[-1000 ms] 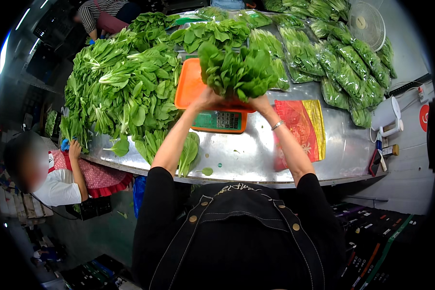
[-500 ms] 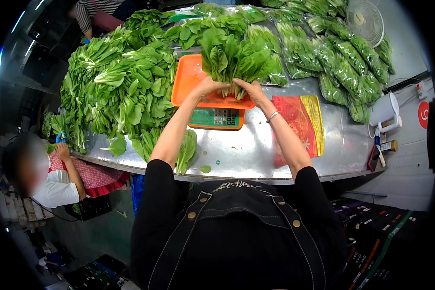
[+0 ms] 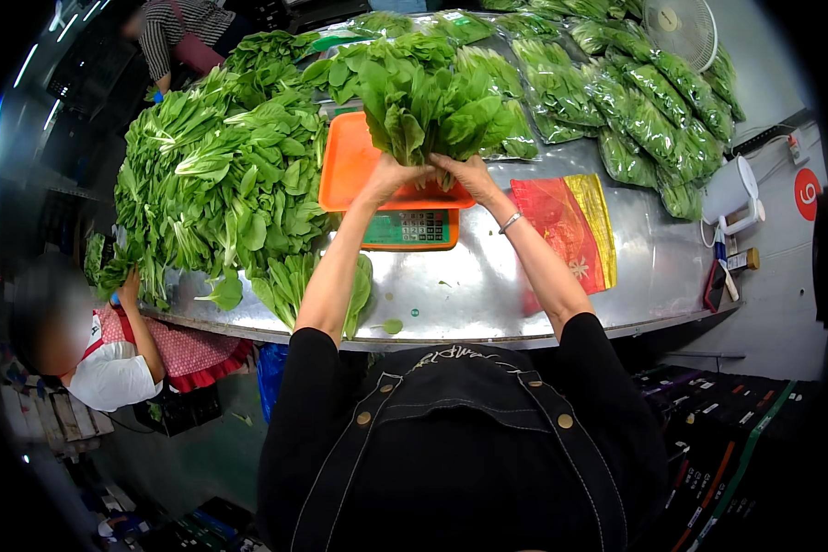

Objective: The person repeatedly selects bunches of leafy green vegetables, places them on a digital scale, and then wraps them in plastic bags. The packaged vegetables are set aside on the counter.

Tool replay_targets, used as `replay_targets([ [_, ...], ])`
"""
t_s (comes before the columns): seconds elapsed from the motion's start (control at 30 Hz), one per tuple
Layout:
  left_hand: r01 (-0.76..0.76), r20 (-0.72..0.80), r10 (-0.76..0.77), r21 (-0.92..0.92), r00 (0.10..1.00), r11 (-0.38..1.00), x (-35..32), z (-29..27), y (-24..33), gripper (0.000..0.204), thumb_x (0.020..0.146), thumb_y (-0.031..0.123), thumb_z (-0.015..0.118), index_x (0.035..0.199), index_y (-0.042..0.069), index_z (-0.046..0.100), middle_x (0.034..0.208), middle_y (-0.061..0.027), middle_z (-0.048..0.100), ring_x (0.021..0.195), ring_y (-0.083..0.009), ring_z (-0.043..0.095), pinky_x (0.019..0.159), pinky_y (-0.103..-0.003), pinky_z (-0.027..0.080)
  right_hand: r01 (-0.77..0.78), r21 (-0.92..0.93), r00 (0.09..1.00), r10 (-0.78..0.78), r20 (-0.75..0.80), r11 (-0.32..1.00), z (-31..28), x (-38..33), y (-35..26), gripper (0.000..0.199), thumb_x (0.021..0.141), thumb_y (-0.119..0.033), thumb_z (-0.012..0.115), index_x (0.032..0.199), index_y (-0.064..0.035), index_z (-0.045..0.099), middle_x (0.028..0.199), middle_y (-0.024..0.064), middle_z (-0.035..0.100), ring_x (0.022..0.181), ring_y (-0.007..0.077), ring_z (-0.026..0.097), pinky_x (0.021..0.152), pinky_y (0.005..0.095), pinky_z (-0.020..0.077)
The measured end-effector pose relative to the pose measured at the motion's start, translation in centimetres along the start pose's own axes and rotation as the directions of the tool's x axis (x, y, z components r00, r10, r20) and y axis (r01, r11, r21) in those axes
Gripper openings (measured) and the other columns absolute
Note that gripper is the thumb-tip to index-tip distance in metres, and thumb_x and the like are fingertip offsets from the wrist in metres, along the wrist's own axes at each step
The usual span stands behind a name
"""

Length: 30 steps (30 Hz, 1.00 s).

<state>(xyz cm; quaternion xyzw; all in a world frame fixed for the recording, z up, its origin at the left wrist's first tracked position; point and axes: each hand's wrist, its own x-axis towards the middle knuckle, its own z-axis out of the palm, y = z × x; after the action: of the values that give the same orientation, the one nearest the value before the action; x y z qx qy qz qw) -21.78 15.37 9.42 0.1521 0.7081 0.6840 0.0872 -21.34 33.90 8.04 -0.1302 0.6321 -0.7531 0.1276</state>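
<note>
A bunch of leafy greens stands upright over the orange tray of a weighing scale. Around its stem end, my left hand closes from the left and my right hand, with a bracelet on its wrist, from the right. Both thumbs meet at the near side of the stems, while the other fingers are mostly hidden behind them. Whether the stems rest on the tray cannot be made out. A red and yellow plastic bag lies flat on the table beside my right forearm.
Loose greens are heaped on the left of the metal table. Bagged greens are piled at the right, near a fan and a white jug. A co-worker stands at the left edge, another person at the far left.
My hands have drawn slightly closer together around the stems, and the bunch has shifted a little left. The left co-worker's hand has moved slightly toward the heap. The whole view has shifted slightly.
</note>
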Motion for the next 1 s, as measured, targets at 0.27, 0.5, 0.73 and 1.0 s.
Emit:
replay_targets([
  [0.27, -0.275, -0.094, 0.285, 0.108, 0.954, 0.955, 2.1, -0.1, -1.0, 0.049, 0.069, 0.009, 0.078, 0.110, 0.002, 0.053, 0.098, -0.0086, 0.061, 0.086, -0.0171, 0.060, 0.071, -0.030, 0.050, 0.386, -0.525, 0.904, -0.425, 0.050, 0.758, -1.7, 1.4, -1.9, 0.028, 0.083, -0.025, 0.067, 0.104, -0.0064, 0.062, 0.094, 0.0074, 0.065, 0.080, 0.0167, 0.059, 0.068, 0.0307, 0.0493],
  [0.5, -0.340, 0.110, 0.343, 0.585, 0.933, 0.736, 0.1, -1.6, -8.3, 0.050, 0.079, 0.007, 0.067, 0.124, 0.006, 0.047, 0.123, -0.0075, 0.053, 0.113, -0.0246, 0.049, 0.102, -0.038, 0.034, 0.506, -0.694, 0.821, -0.532, 0.205, 0.513, -3.0, 1.5, 6.7, 0.039, 0.081, -0.025, 0.068, 0.114, -0.0068, 0.059, 0.107, 0.0110, 0.062, 0.098, 0.0260, 0.057, 0.087, 0.0342, 0.0457],
  [0.73, -0.092, -0.022, 0.096, 0.131, 0.995, 0.987, 0.5, 7.2, 1.7, 0.029, 0.078, 0.009, 0.069, 0.103, -0.001, 0.058, 0.086, -0.0055, 0.063, 0.075, -0.0129, 0.060, 0.061, -0.026, 0.050, 0.386, -0.668, 0.847, -0.531, -0.017, 0.636, -4.8, -2.8, -0.3, 0.039, 0.083, -0.027, 0.064, 0.115, -0.0052, 0.056, 0.104, 0.0098, 0.062, 0.094, 0.0219, 0.057, 0.080, 0.0355, 0.0481],
  [1.0, 0.485, 0.383, -0.320, -0.494, 0.866, 0.721, -4.5, 28.3, 1.3, 0.053, 0.078, 0.039, 0.070, 0.117, 0.009, 0.051, 0.100, -0.0049, 0.061, 0.087, -0.0146, 0.059, 0.074, -0.031, 0.050, -0.383, -0.431, 0.924, 0.336, -0.182, 0.817, -16.9, -19.7, -10.8, 0.066, 0.075, -0.027, 0.075, 0.127, 0.0021, 0.047, 0.120, 0.0157, 0.057, 0.108, 0.0222, 0.056, 0.095, 0.0328, 0.0442],
])
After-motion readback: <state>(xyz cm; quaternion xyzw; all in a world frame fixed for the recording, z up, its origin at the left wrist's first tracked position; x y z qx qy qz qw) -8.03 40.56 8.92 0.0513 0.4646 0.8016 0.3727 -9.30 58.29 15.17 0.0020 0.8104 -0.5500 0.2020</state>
